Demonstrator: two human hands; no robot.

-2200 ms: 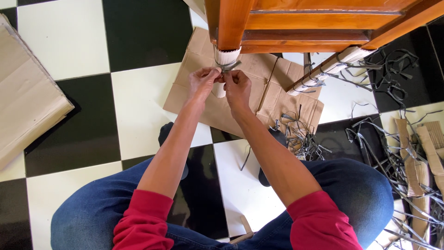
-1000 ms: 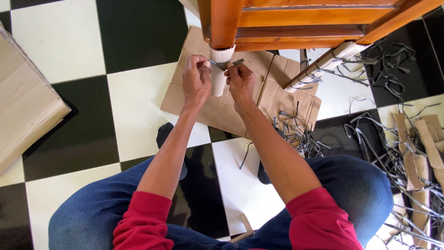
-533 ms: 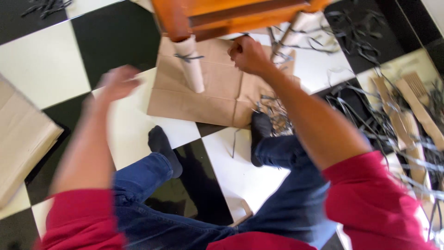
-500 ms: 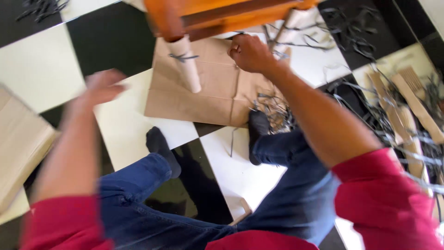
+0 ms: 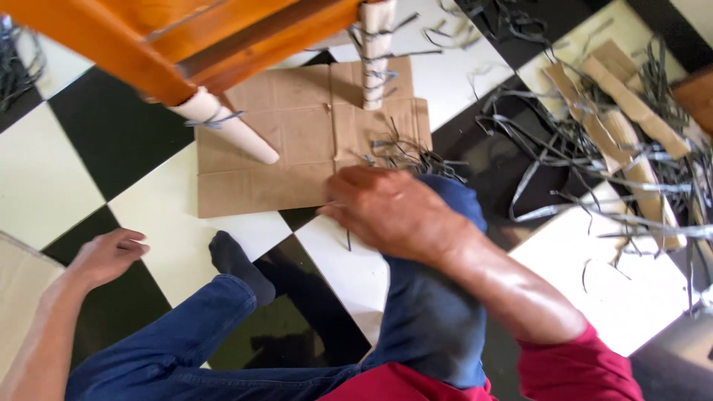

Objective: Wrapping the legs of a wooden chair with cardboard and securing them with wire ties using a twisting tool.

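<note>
Flattened brown carton [image 5: 297,148] on checkered floor (another far left [image 5: 18,278]).

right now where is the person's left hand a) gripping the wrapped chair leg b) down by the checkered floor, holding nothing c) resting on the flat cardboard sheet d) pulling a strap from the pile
b: the left hand sits low over the tiled floor with nothing in it, well apart from the wrapped chair leg.

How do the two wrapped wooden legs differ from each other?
The near leg slants across the picture; the far leg looks nearly upright. The near leg carries one grey strap; the far leg is bound by several straps. Both are wrapped in pale corrugated card and end over the flattened cardboard.
</note>
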